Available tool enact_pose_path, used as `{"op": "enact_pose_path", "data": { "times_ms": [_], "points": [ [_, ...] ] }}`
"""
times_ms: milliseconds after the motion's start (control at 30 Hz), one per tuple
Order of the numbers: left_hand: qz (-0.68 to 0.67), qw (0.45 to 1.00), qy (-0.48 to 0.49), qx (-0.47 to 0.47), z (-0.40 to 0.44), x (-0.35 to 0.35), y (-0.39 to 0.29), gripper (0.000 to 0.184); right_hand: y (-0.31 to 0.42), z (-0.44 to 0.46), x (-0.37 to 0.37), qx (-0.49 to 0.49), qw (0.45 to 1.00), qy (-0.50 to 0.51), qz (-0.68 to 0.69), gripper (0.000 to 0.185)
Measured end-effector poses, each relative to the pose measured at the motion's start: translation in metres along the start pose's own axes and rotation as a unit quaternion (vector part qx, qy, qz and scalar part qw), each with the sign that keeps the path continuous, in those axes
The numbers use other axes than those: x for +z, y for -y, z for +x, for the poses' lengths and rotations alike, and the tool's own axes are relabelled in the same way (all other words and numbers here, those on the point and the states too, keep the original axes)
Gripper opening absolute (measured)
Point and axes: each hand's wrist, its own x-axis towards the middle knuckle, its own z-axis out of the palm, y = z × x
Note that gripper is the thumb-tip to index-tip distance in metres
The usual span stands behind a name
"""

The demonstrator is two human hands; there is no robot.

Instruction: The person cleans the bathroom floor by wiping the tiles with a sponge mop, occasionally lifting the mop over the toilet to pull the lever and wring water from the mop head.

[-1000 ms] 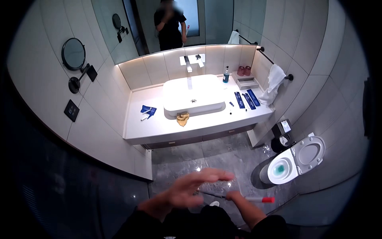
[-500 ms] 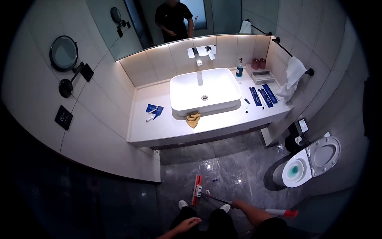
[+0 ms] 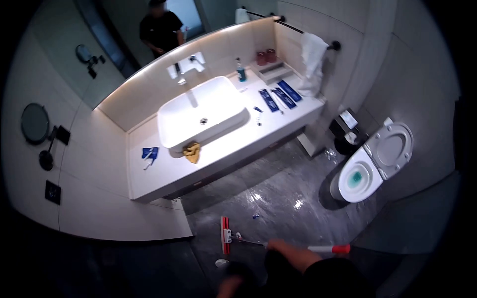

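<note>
My right hand [image 3: 276,246] is closed around the handle of a sponge mop. The red-edged head of the mop [image 3: 225,235] rests on the wet grey floor, left of centre, and its white and red handle end [image 3: 329,249] sticks out to the right past my forearm. My left hand [image 3: 229,286] hangs low at the bottom edge near my dark trouser leg, blurred, its fingers not readable. Close to the mop head is a white shoe [image 3: 222,263]. A small blue scrap [image 3: 256,216] lies on the floor ahead of the mop.
A toilet [image 3: 358,180] with its lid raised stands at the right, beside a black bin [image 3: 345,145]. The counter [image 3: 233,144] carries a white basin [image 3: 201,111], a yellow cloth [image 3: 192,152], blue packets [image 3: 269,100] and a soap bottle [image 3: 241,72]. A towel [image 3: 313,59] hangs from a rail.
The view has turned right and tilted, so the counter and toilet sit further left. My right hand still grips the mop. The left hand has dropped lower and blurred.
</note>
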Motion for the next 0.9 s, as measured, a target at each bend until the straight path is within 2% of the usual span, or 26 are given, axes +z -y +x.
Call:
{"op": "enact_pose_path", "data": {
  "times_ms": [33, 100, 133, 167, 267, 400, 500, 600, 667, 767, 833, 867, 900],
  "points": [
    [0.018, 1.000, -0.005, 0.011, 0.001, 0.002, -0.006, 0.031, -0.038, 0.015, 0.015, -0.103, 0.993, -0.049, -0.008, 0.037],
    [0.008, 0.999, -0.032, 0.030, 0.003, 0.006, -0.021, 0.031, -0.072, 0.020, 0.019, -0.026, 0.995, -0.091, -0.014, 0.040],
    [-0.014, 0.998, -0.052, 0.043, 0.003, 0.008, -0.029, 0.031, -0.063, -0.013, -0.001, 0.053, 0.996, -0.077, 0.004, 0.041],
    [-0.054, 0.998, -0.039, 0.017, 0.007, 0.001, -0.054, 0.032, -0.053, -0.052, -0.036, 0.132, 0.989, -0.063, 0.020, 0.042],
    [-0.176, 0.983, -0.034, -0.039, 0.014, 0.009, -0.048, 0.033, -0.100, -0.089, -0.059, 0.147, 0.988, -0.042, 0.007, 0.043],
    [-0.132, 0.991, 0.019, -0.018, 0.018, 0.003, -0.045, 0.027, -0.182, -0.095, -0.039, 0.197, 0.978, -0.066, 0.027, 0.049],
    [-0.081, 0.996, 0.036, 0.018, 0.022, -0.005, -0.048, 0.026, -0.189, -0.137, -0.055, 0.210, 0.974, -0.071, 0.036, 0.051],
    [-0.164, 0.986, 0.037, -0.024, 0.030, -0.009, -0.061, 0.026, -0.176, -0.150, -0.049, 0.215, 0.975, -0.060, 0.009, 0.051],
    [-0.163, 0.986, 0.039, -0.003, 0.036, -0.006, -0.066, 0.026, -0.143, -0.169, -0.052, 0.221, 0.975, -0.034, -0.017, 0.050],
    [-0.134, 0.987, 0.049, 0.068, 0.046, -0.003, -0.068, 0.026, -0.131, -0.138, -0.003, 0.230, 0.966, 0.004, 0.119, 0.039],
    [-0.097, 0.986, 0.059, 0.121, 0.044, -0.013, -0.081, 0.026, -0.130, -0.079, 0.033, 0.247, 0.909, 0.116, 0.314, 0.029],
    [-0.076, 0.984, 0.067, 0.146, 0.042, -0.020, -0.091, 0.026, -0.119, -0.067, 0.059, 0.255, 0.858, 0.171, 0.411, 0.027],
    [-0.105, 0.986, 0.051, 0.118, 0.035, -0.024, -0.093, 0.023, -0.096, -0.075, 0.063, 0.235, 0.883, 0.139, 0.381, 0.022]
  ]
}}
